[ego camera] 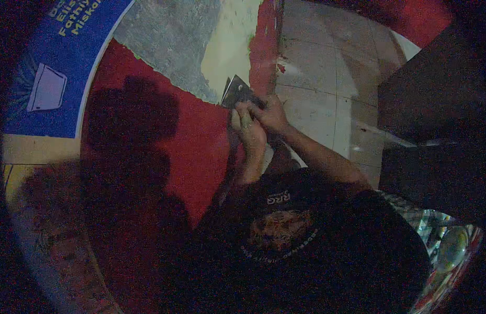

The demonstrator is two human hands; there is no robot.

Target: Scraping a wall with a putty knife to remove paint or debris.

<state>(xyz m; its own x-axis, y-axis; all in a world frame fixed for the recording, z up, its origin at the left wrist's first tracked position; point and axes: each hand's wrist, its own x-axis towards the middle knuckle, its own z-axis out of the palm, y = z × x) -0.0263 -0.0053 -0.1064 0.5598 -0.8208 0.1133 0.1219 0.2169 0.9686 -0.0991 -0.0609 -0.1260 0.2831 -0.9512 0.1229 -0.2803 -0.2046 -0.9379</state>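
In the middle of the view, my left hand (248,127) and my right hand (271,114) are together, fingers closed. They grip a dark, flat metal blade (239,88), which looks like a putty knife or scraper and has a small light spot near its middle. A second thin edge (226,88) shows beside it; it may be another blade. Fingers and dim light hide the handles. Beyond the blade stands a red painted wall (196,137) with a grey patch (168,43) and a smooth cream patch (231,43), both rough-edged.
A blue banner (70,78) bearing writing hangs at the left. Pale floor tiles (313,106) lie to the right, beside a large dark panel (431,90). Something shiny and patterned (450,243) stands at the lower right. My shadow falls on the red wall.
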